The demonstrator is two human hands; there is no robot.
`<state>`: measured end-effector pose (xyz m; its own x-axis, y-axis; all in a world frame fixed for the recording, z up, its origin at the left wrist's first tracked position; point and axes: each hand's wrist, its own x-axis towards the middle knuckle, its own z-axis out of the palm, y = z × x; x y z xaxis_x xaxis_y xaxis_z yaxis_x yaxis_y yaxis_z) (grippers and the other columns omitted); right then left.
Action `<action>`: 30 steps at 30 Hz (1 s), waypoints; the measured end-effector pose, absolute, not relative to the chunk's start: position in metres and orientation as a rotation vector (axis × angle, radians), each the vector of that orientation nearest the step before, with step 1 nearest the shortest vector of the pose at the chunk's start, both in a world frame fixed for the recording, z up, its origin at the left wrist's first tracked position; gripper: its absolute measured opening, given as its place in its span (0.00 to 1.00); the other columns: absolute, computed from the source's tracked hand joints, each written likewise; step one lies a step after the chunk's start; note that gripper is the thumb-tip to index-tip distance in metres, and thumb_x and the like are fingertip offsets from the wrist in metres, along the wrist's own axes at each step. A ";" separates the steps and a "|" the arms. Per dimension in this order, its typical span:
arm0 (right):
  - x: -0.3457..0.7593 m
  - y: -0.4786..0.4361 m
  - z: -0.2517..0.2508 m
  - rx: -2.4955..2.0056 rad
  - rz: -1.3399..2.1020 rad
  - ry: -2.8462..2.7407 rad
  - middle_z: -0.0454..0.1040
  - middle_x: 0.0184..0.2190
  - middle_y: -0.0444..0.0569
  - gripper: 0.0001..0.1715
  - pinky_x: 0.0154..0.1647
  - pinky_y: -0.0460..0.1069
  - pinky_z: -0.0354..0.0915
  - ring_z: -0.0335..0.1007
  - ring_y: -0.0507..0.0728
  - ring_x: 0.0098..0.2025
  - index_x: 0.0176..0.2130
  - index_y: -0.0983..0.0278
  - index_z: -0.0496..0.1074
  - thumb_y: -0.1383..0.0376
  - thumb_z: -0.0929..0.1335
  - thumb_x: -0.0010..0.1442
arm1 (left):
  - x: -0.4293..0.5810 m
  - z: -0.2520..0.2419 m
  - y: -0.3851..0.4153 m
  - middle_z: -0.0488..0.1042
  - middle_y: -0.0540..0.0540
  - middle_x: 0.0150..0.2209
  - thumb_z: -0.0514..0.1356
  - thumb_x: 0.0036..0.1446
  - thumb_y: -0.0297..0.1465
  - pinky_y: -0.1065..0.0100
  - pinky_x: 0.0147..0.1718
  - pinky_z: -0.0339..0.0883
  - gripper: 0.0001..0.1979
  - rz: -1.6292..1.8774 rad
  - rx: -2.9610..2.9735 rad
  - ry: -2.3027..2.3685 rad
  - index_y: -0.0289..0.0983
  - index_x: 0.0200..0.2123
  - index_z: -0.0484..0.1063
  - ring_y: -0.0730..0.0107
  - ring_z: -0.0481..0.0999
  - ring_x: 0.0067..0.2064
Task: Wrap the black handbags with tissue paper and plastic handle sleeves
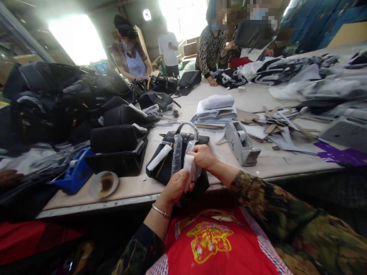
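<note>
Centre: black bag [165,171], smooth leather-look, low sheen; handle wrap [177,152] clear glossy plastic. White strip [189,162] below centre: thin, paper or film unclear. Grey tape dispenser [237,147] right of centre: metal-look, semi-matt. Blue tape dispenser [73,173], lower left: glossy plastic. Tabletop [249,95]: matt, cloth-like.

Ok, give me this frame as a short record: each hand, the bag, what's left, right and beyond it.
Left hand: holding white wrapping by its lower part
Right hand: fingers on the same wrapping, near its top
Bag: black, on the table, handle wrapped
Left of bag: blue tape dispenser, stained dish
Right of bag: grey tape dispenser
Beyond bag: paper stack
</note>
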<state>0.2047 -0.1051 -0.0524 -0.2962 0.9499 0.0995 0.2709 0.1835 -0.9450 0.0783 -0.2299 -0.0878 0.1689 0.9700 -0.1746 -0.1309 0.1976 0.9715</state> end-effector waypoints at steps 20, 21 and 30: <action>0.234 -0.106 -0.047 -1.072 1.426 -1.928 0.75 0.29 0.46 0.14 0.27 0.44 0.61 0.67 0.51 0.29 0.34 0.66 0.77 0.58 0.67 0.58 | 0.081 -0.105 -0.238 0.70 0.48 0.27 0.53 0.63 0.54 0.72 0.22 0.51 0.28 1.234 0.929 1.018 0.32 0.43 0.69 0.78 0.61 0.22; 0.239 -0.110 -0.046 -1.095 1.368 -2.040 0.77 0.30 0.47 0.13 0.28 0.45 0.61 0.68 0.52 0.30 0.36 0.66 0.77 0.59 0.68 0.57 | 0.081 -0.105 -0.238 0.70 0.47 0.28 0.53 0.63 0.54 0.72 0.22 0.52 0.28 1.243 0.925 1.001 0.32 0.43 0.69 0.78 0.62 0.23; 0.226 -0.134 -0.046 -1.268 0.878 -2.543 0.80 0.33 0.53 0.15 0.31 0.47 0.58 0.73 0.56 0.34 0.32 0.66 0.77 0.63 0.63 0.63 | 0.078 -0.105 -0.237 0.71 0.45 0.33 0.56 0.62 0.53 0.72 0.23 0.55 0.27 1.247 0.938 0.894 0.32 0.44 0.70 0.78 0.65 0.25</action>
<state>0.2256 -0.1342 -0.0458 -0.6252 0.7730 -0.1080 0.6749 0.4659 -0.5723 0.0780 -0.2368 -0.1049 0.1077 0.9933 -0.0413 -0.3576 0.0774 0.9306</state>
